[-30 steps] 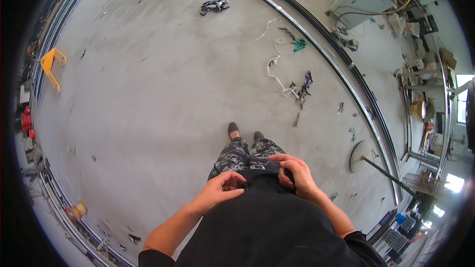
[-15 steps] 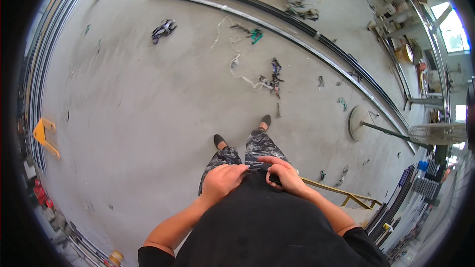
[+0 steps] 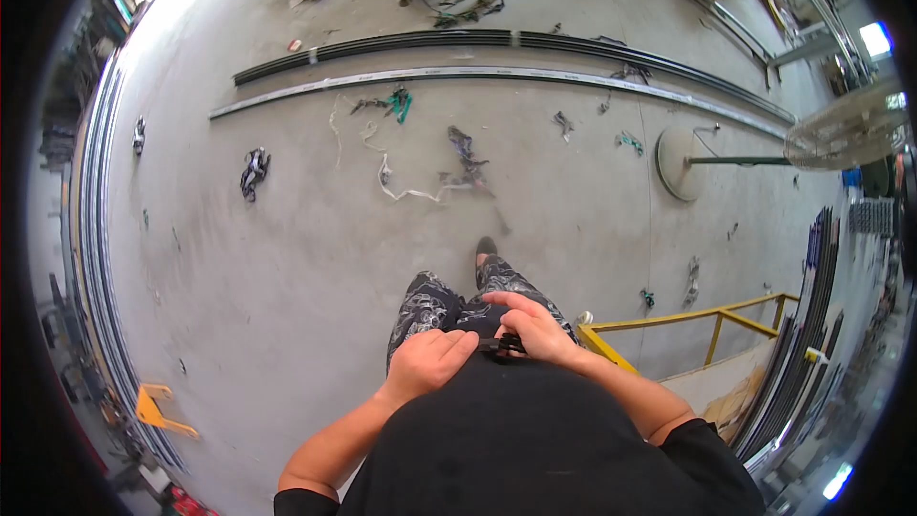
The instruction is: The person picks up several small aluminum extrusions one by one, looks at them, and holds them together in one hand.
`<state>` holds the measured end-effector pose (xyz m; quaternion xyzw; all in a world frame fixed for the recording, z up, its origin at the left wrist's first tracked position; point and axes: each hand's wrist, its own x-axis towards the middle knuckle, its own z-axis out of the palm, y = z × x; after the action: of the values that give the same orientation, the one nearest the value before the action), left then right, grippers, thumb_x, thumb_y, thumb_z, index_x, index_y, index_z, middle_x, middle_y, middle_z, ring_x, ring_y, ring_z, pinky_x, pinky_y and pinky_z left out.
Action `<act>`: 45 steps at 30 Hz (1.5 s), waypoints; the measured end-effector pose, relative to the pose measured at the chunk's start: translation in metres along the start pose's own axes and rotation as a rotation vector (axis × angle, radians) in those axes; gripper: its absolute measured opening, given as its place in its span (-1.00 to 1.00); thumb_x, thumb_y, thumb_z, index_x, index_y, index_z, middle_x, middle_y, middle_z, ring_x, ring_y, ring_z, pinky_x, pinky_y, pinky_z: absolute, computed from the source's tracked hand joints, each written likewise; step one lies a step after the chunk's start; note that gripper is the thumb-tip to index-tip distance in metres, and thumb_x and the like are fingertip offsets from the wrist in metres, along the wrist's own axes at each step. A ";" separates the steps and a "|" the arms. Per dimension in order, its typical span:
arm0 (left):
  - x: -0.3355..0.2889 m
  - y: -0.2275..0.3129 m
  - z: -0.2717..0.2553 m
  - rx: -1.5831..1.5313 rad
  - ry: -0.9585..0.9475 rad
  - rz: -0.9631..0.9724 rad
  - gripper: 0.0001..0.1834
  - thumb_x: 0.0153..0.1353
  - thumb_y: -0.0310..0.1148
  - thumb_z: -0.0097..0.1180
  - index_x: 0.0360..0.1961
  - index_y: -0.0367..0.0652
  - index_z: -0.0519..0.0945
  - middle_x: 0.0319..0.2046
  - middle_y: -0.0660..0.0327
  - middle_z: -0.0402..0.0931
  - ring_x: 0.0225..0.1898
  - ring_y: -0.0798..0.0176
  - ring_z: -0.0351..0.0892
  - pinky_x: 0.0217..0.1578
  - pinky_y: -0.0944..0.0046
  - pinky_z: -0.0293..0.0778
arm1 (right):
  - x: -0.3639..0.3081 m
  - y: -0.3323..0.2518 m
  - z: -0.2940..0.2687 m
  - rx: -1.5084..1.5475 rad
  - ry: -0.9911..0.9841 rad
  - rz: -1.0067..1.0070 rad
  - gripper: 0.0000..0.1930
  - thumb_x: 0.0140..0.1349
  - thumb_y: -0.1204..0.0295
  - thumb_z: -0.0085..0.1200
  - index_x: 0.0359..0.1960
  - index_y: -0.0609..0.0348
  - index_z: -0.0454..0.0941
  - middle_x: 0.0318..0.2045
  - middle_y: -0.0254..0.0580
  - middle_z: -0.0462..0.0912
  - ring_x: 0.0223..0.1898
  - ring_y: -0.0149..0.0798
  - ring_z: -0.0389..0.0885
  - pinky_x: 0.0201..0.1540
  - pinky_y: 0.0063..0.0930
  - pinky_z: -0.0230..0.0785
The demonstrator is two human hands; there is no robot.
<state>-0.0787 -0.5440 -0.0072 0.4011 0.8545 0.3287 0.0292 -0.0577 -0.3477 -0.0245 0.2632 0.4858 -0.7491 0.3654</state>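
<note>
Both hands are together in front of my waist, at the lower edge of my black shirt. My left hand [image 3: 432,363] is closed, thumb and fingers pressed together by one end of a small dark object [image 3: 501,345]. From the other side my right hand [image 3: 535,327] curls round that object, its index finger stretched out over it. The object looks black and narrow, with a thin loop or strap-like part near the right fingers. Its exact kind cannot be made out, since the fingers hide much of it.
Long dark profiles [image 3: 411,46] and a silver profile [image 3: 458,74] lie across the floor ahead. Crumpled straps [image 3: 465,148] litter the floor before my feet. A standing fan [image 3: 845,124] and yellow frame [image 3: 688,317] are at right; more long profiles [image 3: 91,258] lie left.
My view has turned right, and I have stepped forward, the yellow frame now closer. The hands stay at the waist; more of the dark object shows between them.
</note>
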 end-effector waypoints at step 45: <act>0.410 -0.272 -0.121 -0.085 -0.993 -0.294 -0.79 0.13 -0.20 0.03 -0.25 0.05 0.61 -0.33 0.27 0.53 -0.23 0.13 0.49 -0.22 0.18 0.41 | 0.090 -0.517 -0.140 -0.027 -0.762 -1.525 -0.69 0.17 0.21 0.07 -0.22 0.20 0.57 -0.56 -0.25 0.49 -0.66 -0.35 0.38 -0.67 -0.58 0.16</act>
<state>-0.5757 -0.4455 0.0155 0.3828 0.7710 0.1256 0.4933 -0.5215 -0.1106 0.1304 -0.4101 0.3829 -0.8220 -0.0975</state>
